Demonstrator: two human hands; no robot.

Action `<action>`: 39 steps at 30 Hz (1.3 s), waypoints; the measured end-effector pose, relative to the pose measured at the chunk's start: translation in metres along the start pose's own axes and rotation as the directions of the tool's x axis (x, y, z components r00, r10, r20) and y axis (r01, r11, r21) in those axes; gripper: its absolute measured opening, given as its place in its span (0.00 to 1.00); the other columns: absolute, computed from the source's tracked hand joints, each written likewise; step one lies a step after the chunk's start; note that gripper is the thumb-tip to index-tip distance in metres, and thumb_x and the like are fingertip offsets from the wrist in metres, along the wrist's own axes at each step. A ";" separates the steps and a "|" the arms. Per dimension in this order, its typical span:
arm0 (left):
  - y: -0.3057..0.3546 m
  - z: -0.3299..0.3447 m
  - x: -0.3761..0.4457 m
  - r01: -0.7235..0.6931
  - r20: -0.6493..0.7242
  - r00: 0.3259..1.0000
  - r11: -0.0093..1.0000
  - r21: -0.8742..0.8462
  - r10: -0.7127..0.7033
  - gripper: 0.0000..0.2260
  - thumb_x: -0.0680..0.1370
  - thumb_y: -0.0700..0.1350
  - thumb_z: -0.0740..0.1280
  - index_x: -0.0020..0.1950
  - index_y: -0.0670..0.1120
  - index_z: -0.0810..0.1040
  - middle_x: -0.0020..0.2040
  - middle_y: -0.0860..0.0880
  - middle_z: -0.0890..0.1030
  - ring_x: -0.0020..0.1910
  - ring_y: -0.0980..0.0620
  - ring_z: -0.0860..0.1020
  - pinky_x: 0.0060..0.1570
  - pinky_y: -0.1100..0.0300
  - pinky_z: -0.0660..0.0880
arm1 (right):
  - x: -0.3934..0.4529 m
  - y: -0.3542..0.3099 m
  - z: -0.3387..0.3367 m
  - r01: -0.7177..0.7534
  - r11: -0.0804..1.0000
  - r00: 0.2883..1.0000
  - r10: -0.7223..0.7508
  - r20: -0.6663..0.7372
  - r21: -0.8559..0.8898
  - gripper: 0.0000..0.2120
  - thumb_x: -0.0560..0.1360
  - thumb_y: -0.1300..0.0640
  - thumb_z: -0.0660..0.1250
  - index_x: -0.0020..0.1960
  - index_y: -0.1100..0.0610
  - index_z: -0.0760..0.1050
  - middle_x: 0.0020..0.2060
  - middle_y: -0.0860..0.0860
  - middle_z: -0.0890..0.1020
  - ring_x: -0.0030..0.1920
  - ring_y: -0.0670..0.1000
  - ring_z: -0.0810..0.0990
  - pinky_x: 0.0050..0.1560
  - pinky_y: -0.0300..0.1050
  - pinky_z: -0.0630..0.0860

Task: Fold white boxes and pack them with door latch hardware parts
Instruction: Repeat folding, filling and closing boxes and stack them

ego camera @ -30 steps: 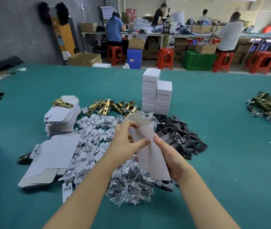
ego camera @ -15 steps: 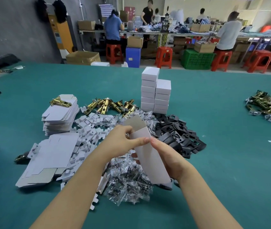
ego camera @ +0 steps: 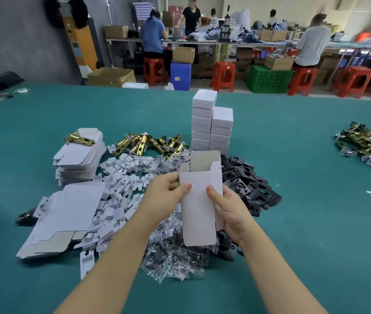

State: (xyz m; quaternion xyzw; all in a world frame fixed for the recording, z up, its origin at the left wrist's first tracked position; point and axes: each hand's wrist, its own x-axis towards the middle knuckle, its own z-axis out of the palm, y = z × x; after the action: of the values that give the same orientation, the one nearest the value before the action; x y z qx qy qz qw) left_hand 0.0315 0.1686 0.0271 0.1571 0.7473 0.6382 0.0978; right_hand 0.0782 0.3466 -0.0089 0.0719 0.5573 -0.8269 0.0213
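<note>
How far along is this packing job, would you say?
Early on, I would judge. Done: two stacks of closed white boxes stand on the table. In hand: the left hand and right hand hold one opened box, top flaps up, apparently still unfilled. Left: a tall pile of flat blanks, brass latches, black plates and screw bags remain.

I hold one open box [ego camera: 199,200] between my two hands. Two stacks of folded boxes [ego camera: 211,125] stand ahead: seven in the left, five in the right. Two piles of flat blanks [ego camera: 78,155] lie left.
</note>
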 end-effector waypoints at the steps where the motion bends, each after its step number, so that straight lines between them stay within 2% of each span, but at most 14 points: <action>1: 0.000 0.000 0.001 -0.008 -0.013 1.000 1.000 -0.010 0.008 0.12 0.82 0.39 0.68 0.56 0.56 0.81 0.49 0.54 0.88 0.49 0.56 0.85 0.44 0.65 0.81 | 0.000 -0.001 0.001 0.032 0.998 0.999 -0.032 -0.004 -0.048 0.21 0.73 0.48 0.75 0.64 0.55 0.79 0.57 0.55 0.86 0.58 0.59 0.85 0.51 0.51 0.84; 3: -0.002 -0.001 0.003 -0.011 -0.042 0.999 0.999 -0.030 0.010 0.13 0.81 0.39 0.69 0.55 0.58 0.81 0.49 0.55 0.87 0.49 0.56 0.85 0.45 0.62 0.82 | 0.001 -0.005 0.001 0.124 0.978 0.991 -0.129 -0.020 -0.168 0.25 0.73 0.48 0.77 0.68 0.50 0.76 0.58 0.52 0.86 0.58 0.56 0.85 0.53 0.50 0.84; 5: -0.003 -0.003 0.005 -0.006 -0.062 0.998 0.998 -0.056 0.003 0.13 0.79 0.40 0.72 0.56 0.59 0.81 0.50 0.56 0.87 0.49 0.56 0.85 0.46 0.59 0.83 | 0.002 -0.007 0.001 0.202 0.951 0.976 -0.216 -0.037 -0.235 0.31 0.73 0.50 0.76 0.73 0.39 0.69 0.59 0.51 0.85 0.57 0.54 0.85 0.54 0.53 0.84; 7: -0.003 -0.005 0.005 -0.008 -0.064 0.998 0.998 -0.069 0.003 0.14 0.78 0.42 0.74 0.58 0.58 0.80 0.50 0.57 0.86 0.49 0.57 0.85 0.44 0.59 0.83 | 0.002 -0.010 0.001 0.248 0.936 0.967 -0.253 0.014 -0.251 0.31 0.75 0.52 0.74 0.71 0.28 0.66 0.61 0.50 0.84 0.56 0.55 0.86 0.53 0.54 0.84; 8: -0.003 -0.006 0.005 -0.011 -0.058 0.998 0.997 -0.071 0.007 0.15 0.77 0.42 0.74 0.59 0.57 0.79 0.50 0.56 0.86 0.49 0.57 0.85 0.43 0.59 0.83 | 0.001 -0.011 0.001 0.261 0.927 0.965 -0.258 0.047 -0.270 0.31 0.76 0.52 0.72 0.71 0.27 0.66 0.61 0.49 0.83 0.57 0.54 0.85 0.54 0.54 0.84; 11: -0.004 -0.009 0.004 -0.021 -0.038 0.999 0.994 -0.109 0.017 0.16 0.77 0.42 0.75 0.61 0.54 0.79 0.51 0.54 0.87 0.49 0.55 0.85 0.40 0.62 0.81 | -0.001 -0.014 0.000 0.263 0.917 0.965 -0.247 0.090 -0.301 0.28 0.77 0.52 0.71 0.72 0.32 0.69 0.61 0.50 0.83 0.59 0.53 0.84 0.56 0.55 0.84; 16: -0.008 -0.013 0.003 -0.013 -0.015 1.000 0.989 -0.146 0.011 0.19 0.76 0.42 0.75 0.64 0.57 0.76 0.51 0.53 0.87 0.51 0.53 0.85 0.42 0.60 0.81 | -0.004 -0.017 -0.001 0.233 0.935 0.971 -0.210 0.113 -0.269 0.17 0.81 0.58 0.69 0.63 0.39 0.77 0.55 0.52 0.85 0.55 0.55 0.85 0.50 0.51 0.84; 20: -0.009 -0.018 0.004 -0.065 -0.077 0.996 0.987 -0.144 0.054 0.23 0.77 0.43 0.74 0.68 0.61 0.73 0.55 0.60 0.84 0.52 0.53 0.85 0.40 0.57 0.83 | -0.006 -0.020 -0.001 0.206 0.946 0.976 -0.181 0.118 -0.252 0.14 0.82 0.60 0.66 0.60 0.42 0.78 0.54 0.52 0.86 0.53 0.54 0.86 0.48 0.48 0.84; 24: -0.010 -0.021 0.003 -0.130 -0.029 0.991 0.987 -0.096 0.128 0.16 0.78 0.45 0.73 0.62 0.61 0.80 0.55 0.57 0.84 0.52 0.53 0.84 0.42 0.58 0.82 | -0.006 -0.019 0.000 0.197 0.948 0.978 -0.169 0.126 -0.252 0.14 0.81 0.61 0.68 0.61 0.44 0.78 0.56 0.54 0.86 0.55 0.56 0.86 0.49 0.50 0.84; 28: -0.014 -0.024 0.003 -0.105 0.014 0.994 0.994 -0.042 0.105 0.11 0.78 0.43 0.73 0.54 0.59 0.85 0.44 0.51 0.85 0.43 0.54 0.82 0.44 0.56 0.83 | -0.006 -0.015 0.000 0.182 0.960 0.979 -0.157 0.131 -0.211 0.15 0.77 0.57 0.72 0.62 0.46 0.79 0.56 0.54 0.85 0.55 0.57 0.86 0.47 0.51 0.84; 30: -0.016 -0.025 0.002 -0.099 0.030 0.995 0.995 -0.025 0.099 0.09 0.79 0.43 0.73 0.52 0.58 0.86 0.41 0.49 0.85 0.41 0.54 0.82 0.43 0.55 0.83 | -0.006 -0.014 -0.001 0.170 0.967 0.981 -0.148 0.123 -0.190 0.15 0.75 0.54 0.73 0.61 0.47 0.80 0.56 0.53 0.85 0.56 0.57 0.85 0.46 0.52 0.85; 35: -0.017 -0.023 0.001 -0.065 0.043 0.997 0.995 -0.071 0.068 0.08 0.79 0.44 0.73 0.52 0.56 0.86 0.40 0.40 0.83 0.39 0.51 0.81 0.38 0.57 0.81 | -0.006 -0.016 0.000 0.166 0.974 0.985 -0.157 0.067 -0.152 0.14 0.72 0.49 0.76 0.57 0.46 0.85 0.56 0.50 0.86 0.53 0.56 0.87 0.42 0.50 0.86; 37: -0.016 -0.022 0.000 -0.073 0.044 0.996 0.995 -0.074 0.076 0.07 0.78 0.45 0.73 0.53 0.55 0.86 0.41 0.38 0.83 0.38 0.49 0.80 0.37 0.58 0.80 | -0.006 -0.016 0.000 0.166 0.976 0.986 -0.162 0.040 -0.139 0.12 0.72 0.51 0.76 0.56 0.47 0.86 0.58 0.50 0.85 0.52 0.56 0.87 0.41 0.49 0.86; 39: -0.016 -0.022 -0.001 -0.074 0.040 0.996 0.995 -0.071 0.077 0.06 0.77 0.49 0.74 0.53 0.56 0.87 0.41 0.41 0.84 0.37 0.50 0.78 0.35 0.59 0.78 | -0.007 -0.018 -0.001 0.160 0.979 0.987 -0.158 0.032 -0.123 0.11 0.72 0.53 0.75 0.54 0.48 0.87 0.57 0.51 0.86 0.51 0.56 0.87 0.39 0.49 0.86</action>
State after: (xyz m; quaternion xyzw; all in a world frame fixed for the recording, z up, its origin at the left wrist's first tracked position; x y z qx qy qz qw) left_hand 0.0232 0.1454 0.0146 0.1952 0.7159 0.6636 0.0948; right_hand 0.0827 0.3535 0.0080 0.0166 0.6116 -0.7902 -0.0343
